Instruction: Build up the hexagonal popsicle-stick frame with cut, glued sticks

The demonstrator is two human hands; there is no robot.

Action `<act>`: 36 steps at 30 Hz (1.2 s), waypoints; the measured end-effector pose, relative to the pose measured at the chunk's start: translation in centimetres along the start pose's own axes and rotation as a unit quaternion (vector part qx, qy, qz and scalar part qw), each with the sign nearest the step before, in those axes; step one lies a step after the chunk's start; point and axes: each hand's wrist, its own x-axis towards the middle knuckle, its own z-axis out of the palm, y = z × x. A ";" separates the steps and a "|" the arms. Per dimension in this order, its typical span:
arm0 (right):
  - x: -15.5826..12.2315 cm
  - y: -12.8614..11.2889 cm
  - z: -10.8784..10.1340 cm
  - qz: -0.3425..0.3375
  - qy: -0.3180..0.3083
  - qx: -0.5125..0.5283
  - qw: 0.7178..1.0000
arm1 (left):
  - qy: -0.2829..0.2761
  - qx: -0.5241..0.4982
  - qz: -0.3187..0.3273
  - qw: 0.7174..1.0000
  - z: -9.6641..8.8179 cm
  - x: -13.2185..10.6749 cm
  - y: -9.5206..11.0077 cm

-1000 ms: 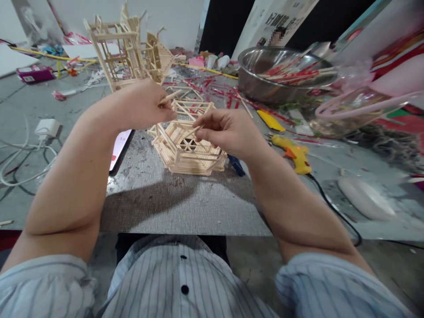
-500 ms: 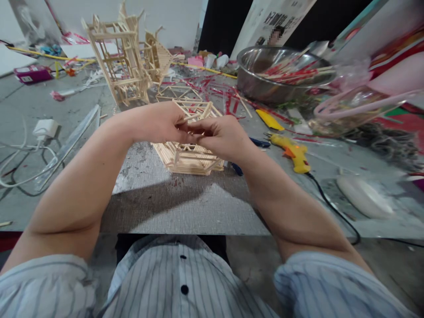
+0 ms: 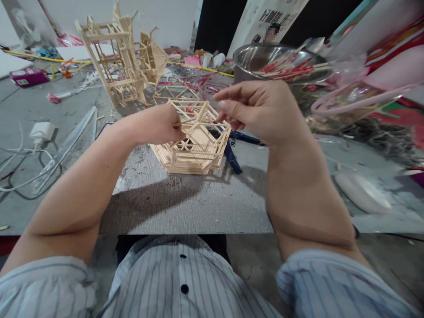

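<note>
A small many-sided model built of thin wooden sticks (image 3: 188,165) stands on the grey board in front of me. At its left side, my left hand (image 3: 160,126) is closed on the upper sticks, its fingertips mostly hidden behind the hand. My right hand (image 3: 258,110) is raised up and to the right of the model, fingers apart, with nothing visible between them. Pliers with dark blue handles (image 3: 233,159) lie against the model's right side, their jaws partly hidden behind it.
Behind stands a tall stick tower (image 3: 112,62). A steel bowl (image 3: 243,64) with red-wrapped sticks is at the back right, near a pink-rimmed clear basket (image 3: 357,101). A white charger (image 3: 42,131) with cables lies left; a white oval object (image 3: 362,192) lies right.
My right hand has left the model and moved up and right, its fingers opening. Its forearm now covers the yellow glue gun. The left hand stays at the model.
</note>
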 end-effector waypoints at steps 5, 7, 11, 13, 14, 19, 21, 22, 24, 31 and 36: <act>0.2 0.1 -0.7 0.000 0.009 -0.020 1.000 | 0.004 0.003 -0.015 1.000 0.1 0.2 0.2; 0.3 0.3 -0.7 0.002 0.007 -0.027 1.000 | 0.002 0.004 -0.027 1.000 0.1 0.2 0.3; 0.5 0.8 -0.4 0.019 -0.018 -0.048 0.999 | 0.008 -0.008 -0.044 0.999 0.2 0.2 0.3; 0.5 1.1 0.0 0.017 -0.041 -0.071 0.996 | 0.019 -0.016 -0.046 0.999 0.2 0.2 0.3; 0.5 1.3 0.1 0.009 -0.052 -0.089 0.995 | 0.022 -0.018 -0.046 0.999 0.2 0.1 0.4; 0.6 2.1 1.1 -0.046 -0.088 -0.188 0.977 | 0.013 -0.009 -0.048 0.999 0.1 0.0 0.6; 0.7 2.3 1.4 -0.046 -0.095 -0.216 0.971 | 0.015 -0.008 -0.046 0.999 0.1 0.0 0.6; 0.7 2.3 1.5 -0.044 -0.097 -0.228 0.968 | 0.016 -0.007 -0.046 0.999 0.1 0.0 0.6; 0.7 2.3 1.6 -0.040 -0.101 -0.249 0.962 | 0.020 -0.005 -0.047 0.999 0.0 -0.1 0.7; 0.6 2.1 2.0 -0.028 -0.115 -0.283 0.952 | 0.028 -0.007 -0.036 0.999 0.0 -0.2 0.8; 0.6 2.2 2.6 -0.039 -0.118 -0.297 0.947 | 0.021 -0.002 -0.021 1.000 0.1 0.1 0.5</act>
